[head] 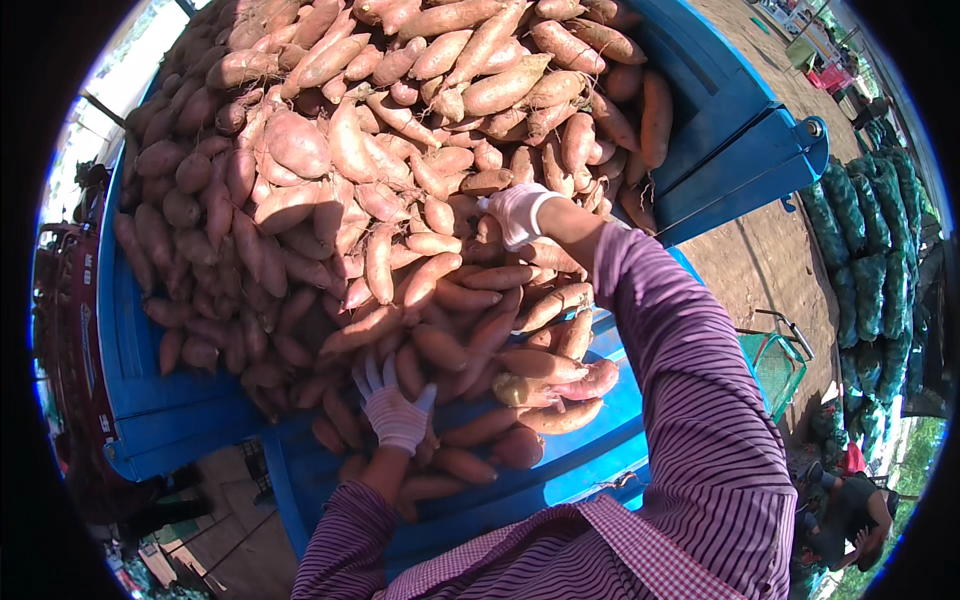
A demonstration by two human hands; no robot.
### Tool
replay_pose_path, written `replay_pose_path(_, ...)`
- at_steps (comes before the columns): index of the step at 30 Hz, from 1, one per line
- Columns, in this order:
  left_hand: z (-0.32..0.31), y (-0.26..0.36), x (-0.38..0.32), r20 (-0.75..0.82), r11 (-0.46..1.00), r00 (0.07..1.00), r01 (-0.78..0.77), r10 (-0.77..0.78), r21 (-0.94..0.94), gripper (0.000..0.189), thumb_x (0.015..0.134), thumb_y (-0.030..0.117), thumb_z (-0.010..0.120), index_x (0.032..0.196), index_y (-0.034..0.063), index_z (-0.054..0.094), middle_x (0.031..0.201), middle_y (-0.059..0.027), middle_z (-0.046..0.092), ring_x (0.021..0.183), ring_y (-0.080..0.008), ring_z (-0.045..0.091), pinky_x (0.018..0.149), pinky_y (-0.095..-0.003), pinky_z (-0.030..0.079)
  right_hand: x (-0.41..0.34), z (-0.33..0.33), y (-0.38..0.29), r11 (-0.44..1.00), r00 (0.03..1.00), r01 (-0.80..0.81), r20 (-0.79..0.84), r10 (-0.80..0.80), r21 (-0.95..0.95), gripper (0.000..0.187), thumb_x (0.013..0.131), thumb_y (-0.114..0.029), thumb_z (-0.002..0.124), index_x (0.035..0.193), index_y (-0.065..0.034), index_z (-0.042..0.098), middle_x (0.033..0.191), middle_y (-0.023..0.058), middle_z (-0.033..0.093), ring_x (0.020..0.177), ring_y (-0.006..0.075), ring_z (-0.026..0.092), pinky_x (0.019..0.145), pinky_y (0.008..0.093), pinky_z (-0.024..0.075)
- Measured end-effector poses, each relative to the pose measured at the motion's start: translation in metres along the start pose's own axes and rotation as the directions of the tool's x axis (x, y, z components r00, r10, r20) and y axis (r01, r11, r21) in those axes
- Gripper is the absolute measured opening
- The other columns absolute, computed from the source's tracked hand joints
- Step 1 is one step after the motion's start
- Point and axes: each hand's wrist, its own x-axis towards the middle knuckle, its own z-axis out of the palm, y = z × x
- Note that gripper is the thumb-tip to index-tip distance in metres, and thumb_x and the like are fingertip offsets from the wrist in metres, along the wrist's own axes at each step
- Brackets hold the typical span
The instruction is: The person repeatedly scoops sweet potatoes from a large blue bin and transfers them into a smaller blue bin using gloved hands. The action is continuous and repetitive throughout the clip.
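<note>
A large heap of sweet potatoes (296,142) fills a blue metal truck bed (697,112) and spills onto its lowered tailgate (600,442). My right hand (517,212), in a white glove, reaches into the right side of the heap. Its fingers curl down among the sweet potatoes; whether they grip one is hidden. Nearer to me, my left hand (395,411), gloved as well, rests with spread fingers on sweet potatoes at the heap's front edge. It holds nothing. A pale, yellowish sweet potato (520,391) lies to its right on the tailgate.
Stacked green mesh sacks (870,247) stand on the ground at the right. A green mesh cart or basket with a handle (774,367) is beside the tailgate. A person (855,517) bends at lower right. A dark red vehicle (86,330) flanks the bed's left wall.
</note>
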Motion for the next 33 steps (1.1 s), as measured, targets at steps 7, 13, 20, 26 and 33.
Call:
replay_pose_path(7, -0.01, 0.001, -0.001, 0.006, 0.999, 1.0, 0.021, -0.021, -0.031, 0.091, 0.07, 0.048, 0.081, 0.145, 0.0114, 0.047, 0.157, -0.018, 0.032, 0.145, -0.0496, 0.024, 0.117, -0.0604, 0.03, 0.064, 0.045, 0.005, 0.901, 0.915, -0.02, 0.355, 0.191, -0.433, 0.08, 0.065, -0.021, 0.079, 0.141, -0.0132, 0.056, 0.123, 0.0141, 0.069, 0.114, 0.0349, 0.066, 0.09, 0.0441, 0.0548)
replay_pose_path(13, -0.003, 0.002, -0.002, -0.007, 0.999, 1.0, 0.0, 0.0, -0.034, 0.091, 0.069, 0.047, 0.081, 0.144, 0.0078, 0.047, 0.153, -0.0203, 0.037, 0.145, -0.0512, 0.023, 0.118, -0.0599, 0.028, 0.026, 0.038, 0.02, 0.917, 0.908, -0.028, 0.374, 0.191, -0.399, 0.079, 0.065, -0.021, 0.08, 0.14, -0.0127, 0.057, 0.123, 0.0137, 0.069, 0.115, 0.0343, 0.065, 0.092, 0.044, 0.0543)
replay_pose_path(20, -0.005, 0.0, -0.002, 0.031, 0.998, 0.998, 0.056, -0.055, -0.039, 0.091, 0.069, 0.048, 0.081, 0.144, 0.0087, 0.047, 0.152, -0.0198, 0.038, 0.147, -0.049, 0.023, 0.118, -0.0606, 0.027, -0.035, 0.013, 0.065, 0.981, 0.857, -0.161, 0.477, 0.194, -0.11, 0.078, 0.065, -0.02, 0.08, 0.14, -0.0121, 0.058, 0.124, 0.0132, 0.069, 0.117, 0.0335, 0.064, 0.094, 0.0438, 0.0538)
replay_pose_path(26, -0.002, -0.004, -0.002, 0.018, 0.999, 0.999, 0.036, -0.036, -0.017, 0.093, 0.07, 0.05, 0.08, 0.147, 0.0108, 0.045, 0.154, -0.0169, 0.036, 0.148, -0.0473, 0.022, 0.116, -0.0618, 0.029, 0.001, 0.048, 0.043, 0.959, 0.932, 0.054, 0.358, 0.051, -0.277, 0.066, 0.066, -0.025, 0.085, 0.13, -0.0174, 0.068, 0.119, 0.0094, 0.072, 0.111, 0.0297, 0.068, 0.089, 0.0406, 0.0564)
replay_pose_path(33, -0.003, -0.004, -0.003, 0.027, 0.999, 0.999, 0.035, -0.035, -0.028, 0.093, 0.071, 0.052, 0.079, 0.147, 0.0116, 0.044, 0.156, -0.0144, 0.035, 0.149, -0.0451, 0.021, 0.114, -0.0638, 0.031, 0.033, 0.085, -0.003, 0.802, 0.893, 0.018, 0.371, 0.255, -0.597, 0.048, 0.068, -0.027, 0.084, 0.114, -0.015, 0.076, 0.104, 0.0086, 0.076, 0.101, 0.0287, 0.072, 0.083, 0.0411, 0.0579)
